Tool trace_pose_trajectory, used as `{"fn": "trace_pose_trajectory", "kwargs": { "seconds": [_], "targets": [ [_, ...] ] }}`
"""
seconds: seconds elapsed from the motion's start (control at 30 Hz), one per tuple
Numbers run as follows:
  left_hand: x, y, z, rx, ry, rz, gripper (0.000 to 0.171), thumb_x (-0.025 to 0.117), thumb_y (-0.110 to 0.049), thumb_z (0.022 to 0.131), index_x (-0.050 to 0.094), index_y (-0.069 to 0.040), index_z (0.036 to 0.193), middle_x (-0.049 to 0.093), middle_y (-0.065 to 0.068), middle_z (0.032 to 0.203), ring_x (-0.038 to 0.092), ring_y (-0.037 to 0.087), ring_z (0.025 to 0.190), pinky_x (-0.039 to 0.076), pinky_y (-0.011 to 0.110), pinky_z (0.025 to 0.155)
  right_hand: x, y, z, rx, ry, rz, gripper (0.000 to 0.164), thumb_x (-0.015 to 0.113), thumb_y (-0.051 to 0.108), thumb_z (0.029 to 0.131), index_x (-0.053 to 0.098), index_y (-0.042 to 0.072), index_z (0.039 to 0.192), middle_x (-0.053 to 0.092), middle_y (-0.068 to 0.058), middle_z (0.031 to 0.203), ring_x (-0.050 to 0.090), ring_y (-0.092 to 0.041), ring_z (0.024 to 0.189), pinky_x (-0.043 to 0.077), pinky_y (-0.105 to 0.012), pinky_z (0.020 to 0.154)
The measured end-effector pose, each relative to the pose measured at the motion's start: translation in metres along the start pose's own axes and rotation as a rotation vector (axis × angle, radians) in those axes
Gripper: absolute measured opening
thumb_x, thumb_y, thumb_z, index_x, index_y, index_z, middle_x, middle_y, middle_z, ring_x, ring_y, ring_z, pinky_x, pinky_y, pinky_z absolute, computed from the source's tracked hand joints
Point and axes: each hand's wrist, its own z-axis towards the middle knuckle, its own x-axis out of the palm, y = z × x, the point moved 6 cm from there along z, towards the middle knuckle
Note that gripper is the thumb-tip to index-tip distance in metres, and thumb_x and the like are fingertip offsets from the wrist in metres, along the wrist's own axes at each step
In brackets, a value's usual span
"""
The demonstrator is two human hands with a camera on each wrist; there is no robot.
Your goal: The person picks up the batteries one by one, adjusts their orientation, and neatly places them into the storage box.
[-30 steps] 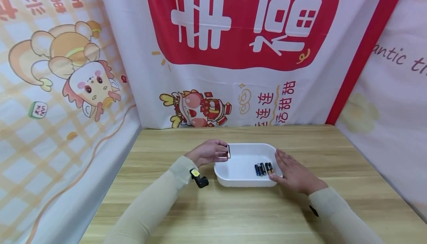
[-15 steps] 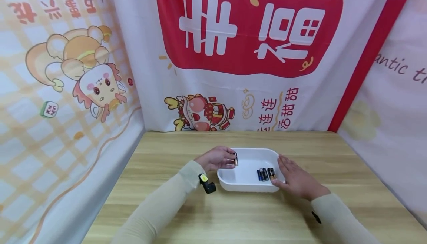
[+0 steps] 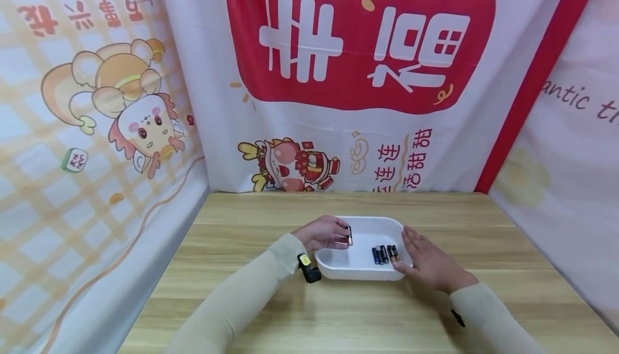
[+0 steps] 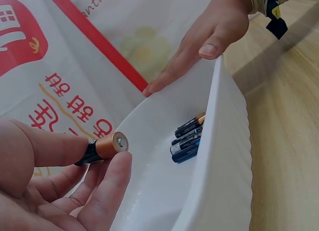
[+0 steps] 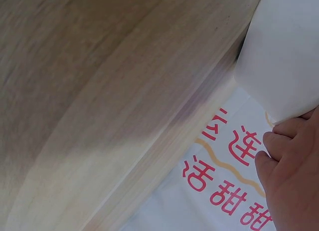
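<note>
My left hand (image 3: pixel 325 233) pinches a black-and-copper cylindrical battery (image 4: pixel 110 145) between thumb and fingertips, over the left part of a white tray (image 3: pixel 355 274). Its copper end with the small metal nub points outward in the left wrist view. Several batteries (image 3: pixel 381 254) in dark blue, black and copper lie side by side inside the tray, toward its right end. At that end my right hand (image 3: pixel 429 260) rests along the rim, fingers extended and thumb by the front corner. In the right wrist view, its fingers (image 5: pixel 279 143) touch the tray's outer side.
The tray stands on a wood-grain table (image 3: pixel 309 316). Printed cloths hang around it: a white and red one (image 3: pixel 358 42) at the back, a checked one (image 3: pixel 96 155) at left and a pale one (image 3: pixel 566 155) at right.
My left hand has moved right with the battery, further over the tray. My right hand stays at the tray's right end. The head view has shifted slightly.
</note>
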Motion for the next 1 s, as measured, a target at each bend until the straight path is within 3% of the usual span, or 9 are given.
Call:
{"fn": "trace_pose_trajectory", "kwargs": {
  "seconds": [0.43,0.73,1.0],
  "targets": [
    [0.013,-0.002,0.018,-0.004,-0.02,0.015,0.037,0.061,0.003,0.091,0.052,0.007,0.127,0.065,0.022,0.106,0.068,0.025,0.086,0.059,0.038,0.079,-0.007,-0.005,0.004,0.02,0.002,-0.006,0.097,0.036,0.072,0.092,0.02,-0.002,0.152,0.012,-0.016,0.16,0.015,-0.038,0.144,0.018,-0.052,0.116],
    [0.022,0.007,0.026,-0.027,-0.019,0.082,0.029,0.062,0.005,0.09,0.057,0.007,0.118,0.067,0.02,0.098,0.067,0.025,0.084,0.06,0.037,0.076,-0.003,-0.005,0.003,0.033,0.023,-0.005,0.097,0.038,0.071,0.092,0.02,-0.002,0.152,0.012,-0.017,0.16,0.015,-0.038,0.144,0.018,-0.053,0.116],
    [0.027,0.012,0.029,-0.022,-0.065,0.094,0.021,0.061,0.007,0.089,0.059,0.004,0.109,0.067,0.019,0.093,0.068,0.026,0.082,0.06,0.036,0.074,0.0,0.0,0.001,0.027,0.025,0.005,0.094,0.04,0.069,0.093,0.02,-0.002,0.152,0.012,-0.016,0.16,0.016,-0.037,0.144,0.018,-0.052,0.116]
  ]
}}
